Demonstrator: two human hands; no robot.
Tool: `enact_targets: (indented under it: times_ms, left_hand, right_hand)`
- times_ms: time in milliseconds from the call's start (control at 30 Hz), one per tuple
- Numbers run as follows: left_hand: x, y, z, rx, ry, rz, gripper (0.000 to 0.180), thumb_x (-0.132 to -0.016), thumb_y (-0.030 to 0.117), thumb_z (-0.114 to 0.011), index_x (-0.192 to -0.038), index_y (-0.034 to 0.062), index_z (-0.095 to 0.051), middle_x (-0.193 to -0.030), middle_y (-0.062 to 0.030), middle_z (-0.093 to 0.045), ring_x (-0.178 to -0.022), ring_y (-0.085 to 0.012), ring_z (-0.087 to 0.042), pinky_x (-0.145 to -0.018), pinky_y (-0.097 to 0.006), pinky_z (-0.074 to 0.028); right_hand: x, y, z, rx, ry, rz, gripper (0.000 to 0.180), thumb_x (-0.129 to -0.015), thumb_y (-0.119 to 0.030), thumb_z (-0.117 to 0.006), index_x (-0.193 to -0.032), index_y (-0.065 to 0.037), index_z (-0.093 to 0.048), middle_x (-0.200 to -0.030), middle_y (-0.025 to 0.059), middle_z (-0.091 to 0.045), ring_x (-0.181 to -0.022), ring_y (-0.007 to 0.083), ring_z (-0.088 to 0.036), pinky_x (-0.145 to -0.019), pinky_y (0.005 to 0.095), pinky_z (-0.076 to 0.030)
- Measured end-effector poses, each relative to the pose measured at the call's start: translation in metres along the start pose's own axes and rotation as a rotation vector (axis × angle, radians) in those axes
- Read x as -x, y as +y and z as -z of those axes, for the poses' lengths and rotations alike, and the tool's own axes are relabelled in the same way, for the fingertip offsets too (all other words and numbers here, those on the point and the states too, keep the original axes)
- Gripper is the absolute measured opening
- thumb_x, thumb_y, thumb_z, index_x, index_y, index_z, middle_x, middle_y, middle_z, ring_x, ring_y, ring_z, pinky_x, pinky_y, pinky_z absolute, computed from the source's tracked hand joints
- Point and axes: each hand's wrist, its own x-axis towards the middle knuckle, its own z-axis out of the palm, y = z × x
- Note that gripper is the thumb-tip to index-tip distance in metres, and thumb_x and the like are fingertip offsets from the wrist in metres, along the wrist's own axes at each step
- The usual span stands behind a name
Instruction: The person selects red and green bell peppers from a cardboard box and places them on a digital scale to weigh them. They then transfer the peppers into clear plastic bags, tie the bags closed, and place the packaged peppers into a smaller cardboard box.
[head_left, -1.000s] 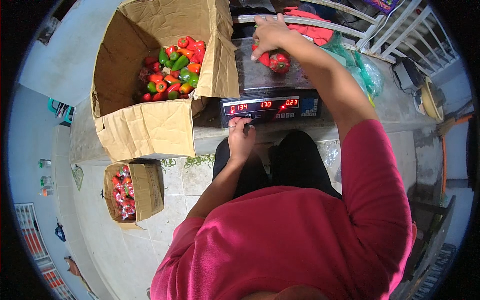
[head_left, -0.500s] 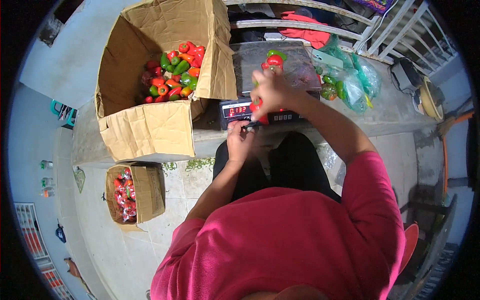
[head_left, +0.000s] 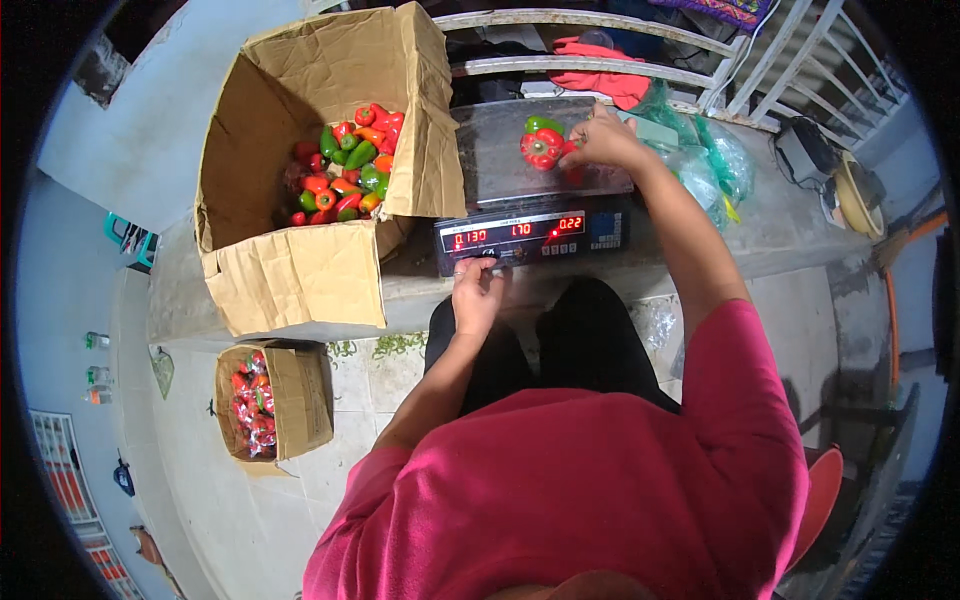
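A black digital scale [head_left: 470, 262] with red lit digits stands on the concrete ledge. On its metal plate [head_left: 490, 165] lie a red pepper [head_left: 541, 150] and a green pepper [head_left: 543, 124], side by side. My right hand [head_left: 607, 138] reaches over the plate's right part, its fingers closed round a smaller red pepper [head_left: 571, 148] that the hand partly hides. At the scale's front edge, below the display, my left hand [head_left: 477, 290] has thumb and fingers pressed together. What is between them, if anything, is too small to make out.
A large cardboard box [head_left: 290, 285] of red and green peppers stands left of the scale. Clear and green plastic bags [head_left: 705, 175] lie to its right, beside a phone [head_left: 655, 132]. On the floor, a smaller box [head_left: 300, 400] holds plastic-wrapped red peppers.
My right hand has moved from the scale's display up to the plate, taking the red pepper with it. The display shows in full. My left hand stays at the front edge.
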Motion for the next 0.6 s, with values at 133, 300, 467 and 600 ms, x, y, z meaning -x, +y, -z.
enact_targets:
  times_ms: [133,300,467,600]
  left_hand:
    - [0.0,-0.004,0.002,-0.014,-0.006,0.015,0.021,-0.069,0.006,-0.06,-0.09,0.004,-0.059,-0.091,-0.0118,-0.053,-0.076,-0.0244,-0.053,-0.07,-0.032,-0.045]
    - [-0.001,-0.005,0.001,-0.023,-0.02,0.036,0.02,-0.07,0.007,-0.06,-0.09,0.0041,-0.059,-0.093,-0.0133,-0.054,-0.08,-0.0268,-0.055,-0.072,-0.033,-0.045]
    - [-0.003,-0.006,-0.002,-0.091,0.007,-0.118,0.019,-0.072,0.002,-0.061,-0.09,0.0026,-0.059,-0.086,-0.0082,-0.052,-0.069,-0.0171,-0.05,-0.064,-0.028,-0.042]
    - [-0.003,-0.006,-0.001,-0.078,0.012,-0.082,0.019,-0.072,0.001,-0.061,-0.091,0.0028,-0.059,-0.084,-0.0077,-0.051,-0.067,-0.0161,-0.05,-0.063,-0.028,-0.042]
  right_hand:
    - [-0.016,0.005,0.005,-0.003,-0.111,-0.023,0.05,-0.051,-0.053,-0.074,-0.087,-0.02,-0.066,-0.118,0.015,-0.041,-0.115,0.0337,-0.038,-0.089,0.0637,-0.023]
    - [-0.025,0.01,0.003,-0.009,-0.169,-0.01,0.047,-0.052,-0.053,-0.073,-0.087,-0.022,-0.066,-0.115,0.0132,-0.042,-0.113,0.0321,-0.039,-0.089,0.0629,-0.023]
    - [-0.053,0.033,-0.005,-0.153,-0.218,0.075,0.043,-0.058,-0.052,-0.068,-0.092,-0.026,-0.066,-0.116,0.0099,-0.045,-0.116,0.03,-0.036,-0.093,0.06,-0.02]
    - [-0.075,0.024,0.005,-0.217,-0.231,0.102,0.042,-0.062,-0.046,-0.065,-0.098,-0.025,-0.066,-0.119,0.0096,-0.045,-0.114,0.0293,-0.039,-0.092,0.0603,-0.022]
